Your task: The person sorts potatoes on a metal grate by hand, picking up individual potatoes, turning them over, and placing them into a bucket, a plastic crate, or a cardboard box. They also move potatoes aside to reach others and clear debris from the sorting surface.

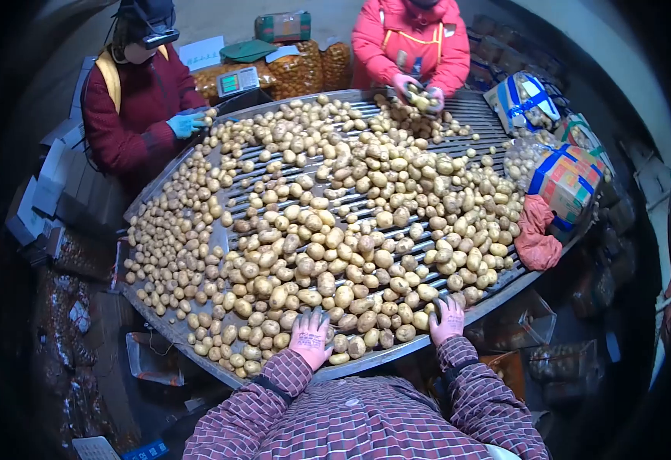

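Observation:
Many potatoes (305, 264) of mixed sizes lie over a slatted metal sorting table (245, 201). At the near edge, my left hand (311, 338) wears a pink glove with dark fingertips. Its fingers are stretched out against the nearest potatoes. My right hand (448, 319), gloved alike, rests further right at the same edge, fingers apart and touching potatoes. Neither hand is closed around a potato. Between the two hands sits a row of potatoes along the table's rim.
Across the table, a person in a red jacket (412, 46) holds potatoes; at left, a person in maroon (132, 107) has a blue-gloved hand by the pile. A packed bag (569, 184) and pink cloth (537, 234) sit on the right edge. A scale (238, 81) stands behind.

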`<state>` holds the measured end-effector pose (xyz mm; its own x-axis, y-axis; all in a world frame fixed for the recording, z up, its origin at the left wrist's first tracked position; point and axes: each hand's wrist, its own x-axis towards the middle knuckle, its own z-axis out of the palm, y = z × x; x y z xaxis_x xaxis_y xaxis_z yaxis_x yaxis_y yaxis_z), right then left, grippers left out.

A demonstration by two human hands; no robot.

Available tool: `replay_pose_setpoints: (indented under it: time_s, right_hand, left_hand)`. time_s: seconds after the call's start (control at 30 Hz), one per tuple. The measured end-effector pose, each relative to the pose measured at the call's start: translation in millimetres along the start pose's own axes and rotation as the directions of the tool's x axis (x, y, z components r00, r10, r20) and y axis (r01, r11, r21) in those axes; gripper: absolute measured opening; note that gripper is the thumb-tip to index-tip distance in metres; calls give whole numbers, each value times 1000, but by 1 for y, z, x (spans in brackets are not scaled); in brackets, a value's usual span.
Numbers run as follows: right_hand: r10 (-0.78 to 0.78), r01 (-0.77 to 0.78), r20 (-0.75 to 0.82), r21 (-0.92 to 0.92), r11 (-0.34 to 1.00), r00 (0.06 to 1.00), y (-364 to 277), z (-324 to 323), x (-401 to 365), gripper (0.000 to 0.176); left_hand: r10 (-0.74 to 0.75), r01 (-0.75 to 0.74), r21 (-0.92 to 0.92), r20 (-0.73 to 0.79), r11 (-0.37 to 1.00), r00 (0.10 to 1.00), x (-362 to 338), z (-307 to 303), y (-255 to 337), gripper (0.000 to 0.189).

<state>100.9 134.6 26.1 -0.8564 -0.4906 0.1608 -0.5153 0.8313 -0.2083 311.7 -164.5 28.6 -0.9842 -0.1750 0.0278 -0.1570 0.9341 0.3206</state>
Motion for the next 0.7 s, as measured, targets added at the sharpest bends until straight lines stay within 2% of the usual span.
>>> replay_pose_setpoints:
  time_s: [0.07,0.1,0.13,0.23,0.33,0.47,0.6,0.7]
  right_hand:
    - [16,-16,7,15,1000,1000,-5,-4,1,43]
    - [13,-14,29,11,1000,999,-6,-5,1,43]
    - [-11,11,-37,-7,1000,999,-5,-2,1,41]
    - [-19,19,-12,1,1000,1000,-4,-7,2,38]
    - [-4,4,-1,10,1000,1000,-8,-15,2,37]
    - [-1,0,3,30,1000,1000,-6,-15,1,38]
    - [-7,5,40,57,998,999,-4,-20,1,41]
    - [-73,71,33,76,995,997,4,-17,2,42]
  left_hand:
    - [-32,32,2,68,999,997,1,0,0,76]
    - [-34,32,45,44,998,998,0,11,-5,76]
    - [-34,33,26,41,999,999,0,19,-9,76]
    - [-53,50,38,93,998,994,3,16,-7,78]
    - [-54,53,23,49,998,997,5,16,-5,78]
    - [-115,118,-21,91,993,989,14,16,-1,78]
    - [-180,181,-5,63,983,982,20,29,3,80]
    - [-271,269,41,50,962,961,24,36,10,82]
